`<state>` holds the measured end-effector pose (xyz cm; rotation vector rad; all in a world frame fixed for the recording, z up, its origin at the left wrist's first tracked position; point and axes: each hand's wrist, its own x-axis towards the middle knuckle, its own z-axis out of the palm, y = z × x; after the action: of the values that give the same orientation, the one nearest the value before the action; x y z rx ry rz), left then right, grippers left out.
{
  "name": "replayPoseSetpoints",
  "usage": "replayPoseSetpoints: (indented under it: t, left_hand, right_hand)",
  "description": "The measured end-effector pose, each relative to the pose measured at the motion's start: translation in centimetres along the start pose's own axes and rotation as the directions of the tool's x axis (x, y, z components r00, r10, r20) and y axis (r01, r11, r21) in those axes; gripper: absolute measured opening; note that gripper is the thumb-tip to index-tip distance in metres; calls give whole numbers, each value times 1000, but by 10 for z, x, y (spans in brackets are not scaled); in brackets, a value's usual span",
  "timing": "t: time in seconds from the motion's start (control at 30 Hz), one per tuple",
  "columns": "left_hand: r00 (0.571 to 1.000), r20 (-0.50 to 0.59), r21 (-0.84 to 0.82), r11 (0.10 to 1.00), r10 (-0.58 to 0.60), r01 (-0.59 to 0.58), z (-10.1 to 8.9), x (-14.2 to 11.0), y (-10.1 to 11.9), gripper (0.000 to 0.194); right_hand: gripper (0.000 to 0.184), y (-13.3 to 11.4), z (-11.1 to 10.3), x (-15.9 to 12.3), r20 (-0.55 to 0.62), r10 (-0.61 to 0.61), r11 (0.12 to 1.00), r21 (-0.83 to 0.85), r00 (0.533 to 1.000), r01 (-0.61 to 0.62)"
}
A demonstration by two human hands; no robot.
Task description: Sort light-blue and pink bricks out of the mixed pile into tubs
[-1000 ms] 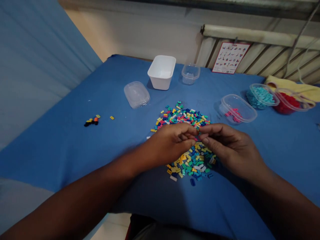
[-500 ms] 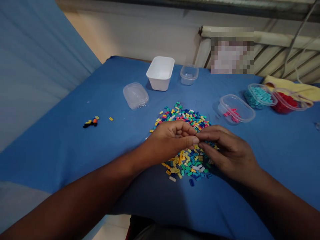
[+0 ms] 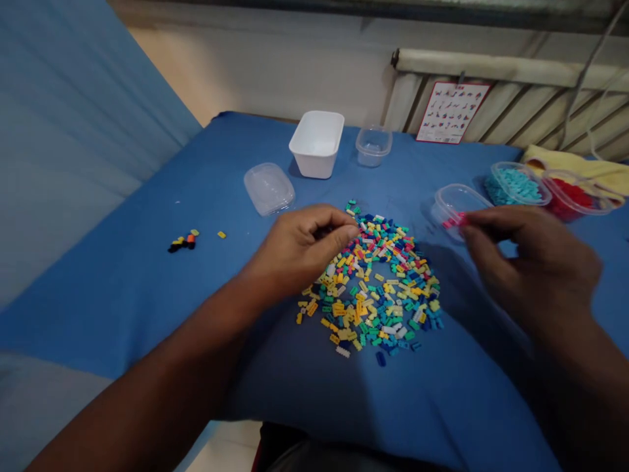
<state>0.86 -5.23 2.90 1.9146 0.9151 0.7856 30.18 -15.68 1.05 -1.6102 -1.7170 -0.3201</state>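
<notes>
A loose pile of small building bricks [image 3: 373,314] in yellow, green, blue, white and pink lies in the middle of the blue cloth. Over its upper left edge, my left hand [image 3: 307,246] is closed, thumb against curled fingers; whatever may be inside is hidden. My right hand [image 3: 531,262] reaches over the near rim of a clear plastic tub [image 3: 455,193] that has a few pink bricks in it. Thumb and forefinger pinch a bright pink brick [image 3: 463,219] there, partly covered by the fingertips.
Tubs of turquoise bricks [image 3: 518,185] and red bricks [image 3: 570,195] stand at the right beside a yellow cloth [image 3: 580,167]. Towards the wall are a white container [image 3: 314,147], a clear tub [image 3: 373,147] and a clear lid [image 3: 269,189]. A small dark cluster of bricks [image 3: 181,242] lies left.
My hands, together over the pile before, have parted. The right has moved right to the clear tub with a pink brick; the left has drawn back slightly up and left.
</notes>
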Motion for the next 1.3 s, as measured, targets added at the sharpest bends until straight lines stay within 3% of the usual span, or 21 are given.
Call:
replayPoseSetpoints:
  t: [0.1, 0.2, 0.3, 0.4, 0.5, 0.63, 0.77, 0.9, 1.0, 1.1, 1.2, 1.3]
  left_hand:
    - [988, 130, 220, 969, 87, -114, -12, 4, -8, 16]
    - [943, 308, 400, 882, 128, -251, -15, 4, -14, 20]
    - [896, 426, 461, 821, 128, -337, -14, 1, -15, 23]
    - [866, 490, 508, 776, 96, -374, -15, -1, -14, 26]
    - [857, 511, 557, 733, 67, -390, -14, -3, -12, 28]
    - [836, 545, 552, 726, 58, -410, -13, -5, -8, 28]
    - [842, 539, 608, 685, 17, -402, -12, -6, -4, 23]
    - [838, 546, 651, 639, -20, -410, -11, -5, -5, 23]
    - [836, 549, 673, 609, -30, -420, -9, -5, -6, 21]
    - [858, 513, 687, 604, -9, -405, -8, -5, -4, 16]
    - [886, 461, 652, 661, 44, -372, -7, -6, -2, 13]
    - [878, 470, 593, 703, 94, -393, -2, -7, -3, 15]
  right_hand:
    - [18, 36, -1, 6, -30, 54, 994, -97, 998, -57]
    - [26, 56, 1, 6, 73, 72, 994, -85, 995, -65]
    - [25, 53, 2, 3, 45, 50, 996, -81, 998, -46]
    - [21, 33, 4, -1, 34, -6, 999, -41, 999, 7]
    - [18, 9, 10, -8, 151, -145, 988, 79, 978, 134]
    - [27, -17, 22, -17, 286, -332, 915, 331, 899, 233]
    - [37, -29, 30, -21, 360, -465, 844, 456, 809, 282]
    - [31, -31, 34, -23, 376, -558, 793, 503, 740, 343]
    - [25, -32, 34, -25, 379, -582, 780, 510, 720, 362]
    - [25, -32, 33, -26, 341, -594, 766, 517, 728, 382]
    - [24, -32, 30, -27, 305, -596, 758, 520, 743, 394]
    - [23, -32, 27, -26, 296, -598, 753, 525, 745, 396]
